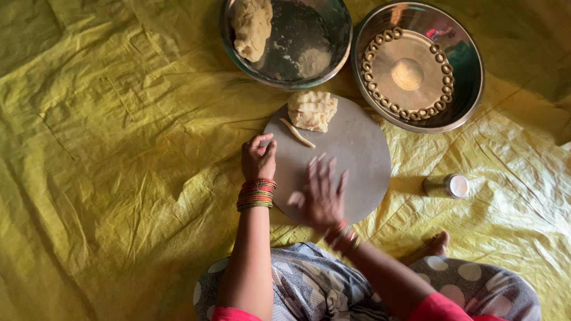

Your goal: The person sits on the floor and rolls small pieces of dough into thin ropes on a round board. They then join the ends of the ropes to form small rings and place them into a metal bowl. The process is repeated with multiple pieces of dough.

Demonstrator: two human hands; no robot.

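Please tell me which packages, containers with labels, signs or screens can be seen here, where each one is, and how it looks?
Small jar: lying on its side on the yellow sheet, right of the round board; cylinder shape, metallic body, pale round end; whether it has a label cannot be told.
No signs or screens in view.
The bowl with dough and the tray with dough rings are bare steel, without labels.

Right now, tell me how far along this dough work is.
Done: small dough rings line part of the steel plate. In hand: the right hand, blurred, lies flat on the round board; the left hand rests at its edge. Left: a dough strip and a lump on the board, and more dough in the bowl.
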